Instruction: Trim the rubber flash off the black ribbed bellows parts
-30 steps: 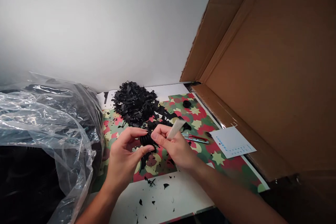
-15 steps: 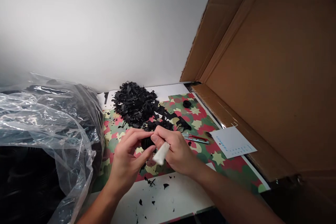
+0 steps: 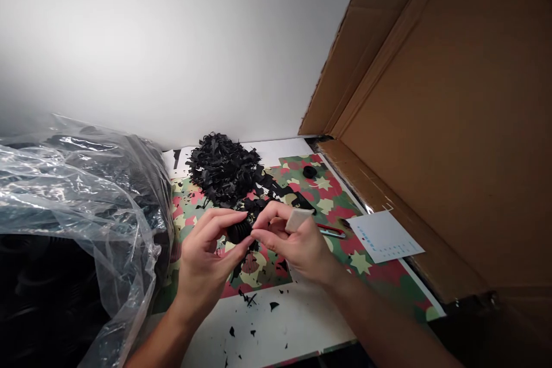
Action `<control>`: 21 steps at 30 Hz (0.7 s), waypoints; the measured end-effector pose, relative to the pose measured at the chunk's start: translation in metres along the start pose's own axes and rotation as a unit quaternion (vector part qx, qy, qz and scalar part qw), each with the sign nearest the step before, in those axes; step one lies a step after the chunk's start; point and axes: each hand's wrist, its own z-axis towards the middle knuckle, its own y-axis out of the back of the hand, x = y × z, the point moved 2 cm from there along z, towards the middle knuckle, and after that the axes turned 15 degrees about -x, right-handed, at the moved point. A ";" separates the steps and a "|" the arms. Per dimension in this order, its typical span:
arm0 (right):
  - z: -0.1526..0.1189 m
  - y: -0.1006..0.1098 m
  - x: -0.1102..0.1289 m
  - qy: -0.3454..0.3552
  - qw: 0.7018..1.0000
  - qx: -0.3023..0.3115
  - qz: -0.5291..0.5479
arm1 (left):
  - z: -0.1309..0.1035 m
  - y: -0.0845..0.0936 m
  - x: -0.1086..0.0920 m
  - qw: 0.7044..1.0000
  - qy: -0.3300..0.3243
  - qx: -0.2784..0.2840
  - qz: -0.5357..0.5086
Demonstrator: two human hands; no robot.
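Note:
My left hand (image 3: 207,250) is closed round a small black ribbed rubber bellows (image 3: 238,232), gripped between thumb and fingers. The thumb and index finger of my right hand (image 3: 297,241) pinch at the right end of the bellows; whether a thin bit of rubber is between them is hidden. A white, flat-looking piece (image 3: 299,219), perhaps a wrapped handle, lies against the right index finger, and its other end cannot be seen. Behind both hands rises a heap of black rubber scraps (image 3: 222,169). Small scraps (image 3: 274,306) are scattered on the white surface in front.
A clear plastic bag (image 3: 125,201) full of black parts stands at the left. On the camouflage-patterned sheet (image 3: 360,261) lie a black ring-shaped part (image 3: 309,172) and a red-and-silver cutter (image 3: 331,231). A printed white card (image 3: 386,236) rests near the cardboard wall (image 3: 431,144) at right.
My right hand has turned and shifted slightly right, its fingertips now pinching at the bellows' end. The white piece has swung up from below the thumb to the index finger. More of the bellows shows.

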 end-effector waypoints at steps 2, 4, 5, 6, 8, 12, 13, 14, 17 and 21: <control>-0.001 -0.002 0.001 0.003 1.000 -0.005 0.003 | 0.000 0.000 -0.001 1.000 -0.019 0.001 0.012; -0.002 -0.002 0.001 0.001 1.000 -0.010 0.007 | 0.000 -0.001 -0.003 0.999 -0.041 0.004 0.027; -0.002 -0.002 0.001 -0.002 1.000 -0.011 0.007 | 0.000 -0.001 -0.004 0.998 -0.055 0.005 0.035; -0.002 -0.001 0.001 -0.005 1.000 -0.011 0.006 | 0.000 -0.002 -0.005 0.997 -0.071 0.004 0.042; -0.002 -0.001 0.000 -0.012 1.000 -0.013 0.000 | 0.000 -0.002 -0.006 0.993 -0.107 0.000 0.056; -0.002 -0.001 0.000 -0.029 0.999 -0.005 -0.016 | -0.001 -0.002 -0.007 0.978 -0.192 -0.006 0.084; -0.001 -0.001 0.000 -0.034 0.999 -0.001 -0.018 | -0.002 -0.002 -0.006 0.974 -0.209 -0.004 0.089; -0.001 -0.001 -0.001 -0.037 0.999 0.001 -0.021 | -0.002 -0.002 -0.006 0.970 -0.223 -0.001 0.094; -0.001 -0.001 -0.003 -0.036 0.999 0.009 -0.031 | -0.004 -0.001 -0.005 0.962 -0.252 0.004 0.108; -0.003 -0.002 -0.007 -0.079 0.996 0.051 -0.005 | -0.004 -0.001 -0.005 0.958 -0.258 0.004 0.121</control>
